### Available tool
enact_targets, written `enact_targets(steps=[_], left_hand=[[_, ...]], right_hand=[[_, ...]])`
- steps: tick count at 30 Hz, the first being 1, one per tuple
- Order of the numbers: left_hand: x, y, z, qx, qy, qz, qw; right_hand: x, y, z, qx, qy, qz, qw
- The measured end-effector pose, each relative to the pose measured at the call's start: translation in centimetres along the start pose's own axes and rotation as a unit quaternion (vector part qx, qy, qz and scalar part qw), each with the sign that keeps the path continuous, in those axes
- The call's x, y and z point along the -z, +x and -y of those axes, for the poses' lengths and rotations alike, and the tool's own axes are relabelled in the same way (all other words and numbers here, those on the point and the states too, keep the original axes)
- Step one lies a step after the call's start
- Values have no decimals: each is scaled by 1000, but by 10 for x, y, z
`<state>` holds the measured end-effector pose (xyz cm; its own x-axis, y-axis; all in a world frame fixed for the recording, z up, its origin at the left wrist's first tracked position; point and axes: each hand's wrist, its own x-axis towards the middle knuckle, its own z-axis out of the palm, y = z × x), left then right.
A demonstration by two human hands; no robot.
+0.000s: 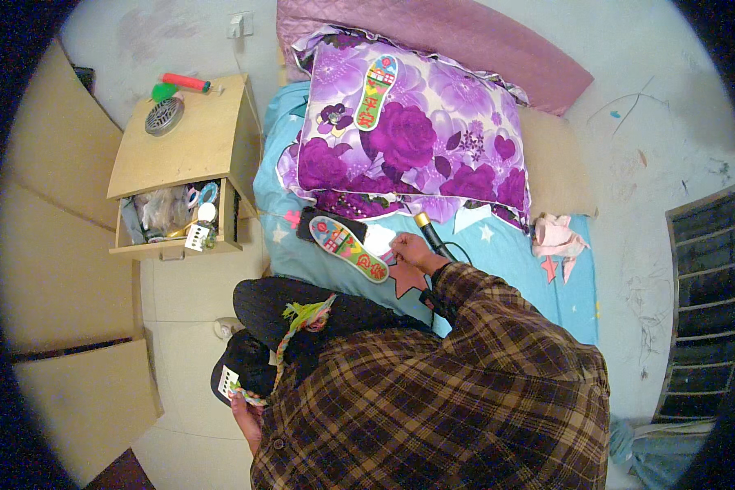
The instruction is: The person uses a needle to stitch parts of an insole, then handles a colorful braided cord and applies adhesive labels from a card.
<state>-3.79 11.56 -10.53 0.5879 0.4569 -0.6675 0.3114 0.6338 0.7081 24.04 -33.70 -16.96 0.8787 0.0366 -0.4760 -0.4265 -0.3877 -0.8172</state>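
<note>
My left hand (247, 418), low by my dark trouser leg, is closed on a white card (229, 382) with a row of dark holes. A multicoloured braid of embroidery thread (282, 347) runs from it up across my leg and ends in a loose green tuft. Over the bed, my right hand (417, 252) has its fingertips drawn together beside a white patch (378, 242); what they hold, if anything, is too small to see. Left of it lies an embroidered insole (349, 248), partly over a black flat object (309, 222). A second embroidered insole (377, 92) rests on the purple flowered pillow (444, 90).
A black rod-shaped thing with a gold end (429, 232) lies beyond my right hand. A pink cloth (559, 238) is at the bed's right. At left, a wooden nightstand (184, 139) has its cluttered drawer (157, 250) pulled out. A barred window (705, 306) is far right.
</note>
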Motion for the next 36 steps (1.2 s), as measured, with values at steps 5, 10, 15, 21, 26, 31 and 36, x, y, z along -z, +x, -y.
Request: enact_targets(steps=[5, 10, 15, 21, 26, 31, 36], left_hand=[[-8, -5, -3, 4, -13, -11, 1000], [-20, -11, -15, 27, 32, -11, 999], [-2, 11, -7, 25, 43, 5, 999], [-18, -14, -15, -16, 140, 24, 990], [-20, -14, -2, -23, 16, -14, 999], [-12, -7, 2, -48, 14, 5, 999], [-26, -20, -4, -29, 5, -5, 1000]], right_hand=[[9, 9, -16, 54, -66, -16, 996], [24, 0, -16, -9, -55, -2, 998], [34, -9, -11, -4, 2, -14, 1000], [62, -10, -26, -38, -63, -72, 995], [82, -2, -60, -36, -52, -40, 997], [79, -11, -55, -49, -45, -69, 995], [78, -22, -42, 12, -229, -44, 972]])
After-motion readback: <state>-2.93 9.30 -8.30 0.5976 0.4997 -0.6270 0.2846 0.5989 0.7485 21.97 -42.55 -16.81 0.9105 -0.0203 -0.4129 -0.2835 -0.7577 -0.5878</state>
